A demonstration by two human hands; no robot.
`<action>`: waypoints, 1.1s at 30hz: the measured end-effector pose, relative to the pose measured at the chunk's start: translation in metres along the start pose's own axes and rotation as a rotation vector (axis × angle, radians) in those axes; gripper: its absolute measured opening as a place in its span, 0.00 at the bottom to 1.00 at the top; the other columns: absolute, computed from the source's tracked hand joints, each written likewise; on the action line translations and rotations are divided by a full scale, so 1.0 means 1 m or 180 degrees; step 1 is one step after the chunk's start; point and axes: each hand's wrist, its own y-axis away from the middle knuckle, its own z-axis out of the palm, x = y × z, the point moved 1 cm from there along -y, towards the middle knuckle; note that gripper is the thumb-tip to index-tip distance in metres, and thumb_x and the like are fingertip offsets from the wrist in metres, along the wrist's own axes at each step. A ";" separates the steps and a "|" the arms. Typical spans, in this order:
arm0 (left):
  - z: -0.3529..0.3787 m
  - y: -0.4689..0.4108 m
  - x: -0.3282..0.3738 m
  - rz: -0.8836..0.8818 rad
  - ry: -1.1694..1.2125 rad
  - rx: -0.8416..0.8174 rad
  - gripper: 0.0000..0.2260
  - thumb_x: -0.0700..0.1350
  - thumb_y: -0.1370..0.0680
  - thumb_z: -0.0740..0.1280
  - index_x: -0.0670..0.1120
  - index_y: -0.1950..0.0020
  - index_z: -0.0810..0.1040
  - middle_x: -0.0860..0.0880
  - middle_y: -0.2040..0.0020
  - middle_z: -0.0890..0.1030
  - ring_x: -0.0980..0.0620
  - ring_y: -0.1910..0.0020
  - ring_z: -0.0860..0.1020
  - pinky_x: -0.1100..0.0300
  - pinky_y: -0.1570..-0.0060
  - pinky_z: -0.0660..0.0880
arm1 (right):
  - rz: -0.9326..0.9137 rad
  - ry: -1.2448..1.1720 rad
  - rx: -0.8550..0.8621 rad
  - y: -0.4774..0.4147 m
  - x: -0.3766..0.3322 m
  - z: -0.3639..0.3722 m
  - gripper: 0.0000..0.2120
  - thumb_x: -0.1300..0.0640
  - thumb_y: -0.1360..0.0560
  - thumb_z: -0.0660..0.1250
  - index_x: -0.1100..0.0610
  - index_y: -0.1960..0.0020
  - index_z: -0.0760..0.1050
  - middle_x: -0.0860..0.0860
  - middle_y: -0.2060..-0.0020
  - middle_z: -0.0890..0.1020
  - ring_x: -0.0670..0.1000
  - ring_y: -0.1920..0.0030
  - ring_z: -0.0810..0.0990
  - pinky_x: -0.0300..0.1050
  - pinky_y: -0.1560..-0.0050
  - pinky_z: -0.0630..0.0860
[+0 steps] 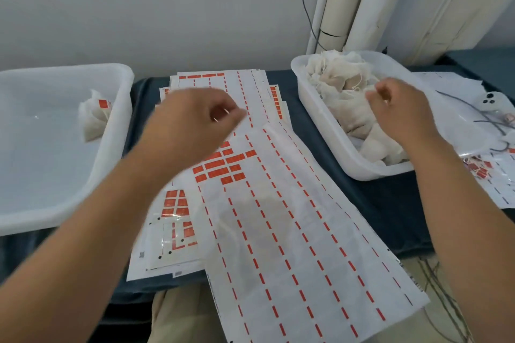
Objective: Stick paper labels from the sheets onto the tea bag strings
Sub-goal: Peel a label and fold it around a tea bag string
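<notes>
Tea bags [345, 86]: off-white, crumpled, heaped

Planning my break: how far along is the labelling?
Done: a few tea bags, one showing a red label, lie in the left tub. In hand: the right hand is over the pile of unlabelled bags in the right tub; the left hand, blurred, is over the sheets. Left: that whole pile, with red labels remaining.

Label sheets [292, 231]: glossy white paper, matt orange labels. Tea bags [342, 83]: rough off-white cloth. Left tub [55, 203], right tub [362, 167]: smooth translucent plastic. Table cover [376, 198]: matt dark-blue cloth.
</notes>
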 end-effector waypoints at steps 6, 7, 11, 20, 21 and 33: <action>0.046 0.034 0.040 0.0126 0.0770 0.0144 0.22 0.67 0.23 0.70 0.66 0.30 0.74 0.67 0.39 0.80 0.71 0.46 0.78 0.65 0.47 0.81 | -0.0816 -0.1234 0.0138 0.048 -0.084 -0.048 0.07 0.43 0.19 0.67 0.44 0.46 0.79 0.43 0.60 0.83 0.45 0.60 0.80 0.36 0.59 0.74; 0.049 0.037 0.045 0.0139 0.0869 0.0202 0.30 0.70 0.26 0.69 0.66 0.25 0.70 0.66 0.32 0.77 0.70 0.40 0.77 0.64 0.42 0.78 | -0.0975 -0.1223 -0.0152 0.058 -0.097 -0.049 0.05 0.44 0.20 0.68 0.43 0.47 0.79 0.41 0.61 0.82 0.45 0.61 0.80 0.35 0.60 0.72; 0.054 0.050 0.055 -0.0003 0.1518 -0.0609 0.36 0.71 0.31 0.74 0.64 0.25 0.70 0.65 0.31 0.78 0.65 0.34 0.77 0.64 0.39 0.74 | -0.1341 -0.1110 -0.1296 0.104 -0.131 -0.030 0.03 0.45 0.21 0.71 0.42 0.49 0.82 0.39 0.63 0.83 0.44 0.61 0.82 0.34 0.63 0.73; 0.072 0.096 0.015 -0.1334 0.2346 -0.0410 0.12 0.59 0.23 0.74 0.51 0.51 0.85 0.54 0.55 0.87 0.51 0.56 0.87 0.52 0.48 0.85 | 0.0991 -0.3032 -0.1537 0.169 -0.131 0.010 0.12 0.39 0.17 0.62 0.39 0.45 0.82 0.47 0.58 0.87 0.47 0.54 0.88 0.41 0.55 0.84; 0.073 0.100 0.013 -0.1422 0.2467 -0.0326 0.11 0.58 0.22 0.73 0.51 0.48 0.85 0.54 0.53 0.88 0.51 0.53 0.87 0.49 0.46 0.85 | 0.1057 -0.2920 -0.1592 0.176 -0.132 0.015 0.12 0.38 0.17 0.61 0.40 0.46 0.83 0.46 0.58 0.87 0.47 0.54 0.88 0.40 0.54 0.84; 0.076 0.117 0.012 -0.1418 0.2491 -0.0524 0.07 0.59 0.15 0.63 0.61 0.44 0.79 0.63 0.49 0.80 0.54 0.46 0.80 0.66 0.58 0.74 | 0.1392 -0.3099 -0.2283 0.183 -0.141 0.031 0.22 0.56 0.20 0.57 0.50 0.73 0.68 0.52 0.75 0.70 0.50 0.73 0.69 0.46 0.65 0.72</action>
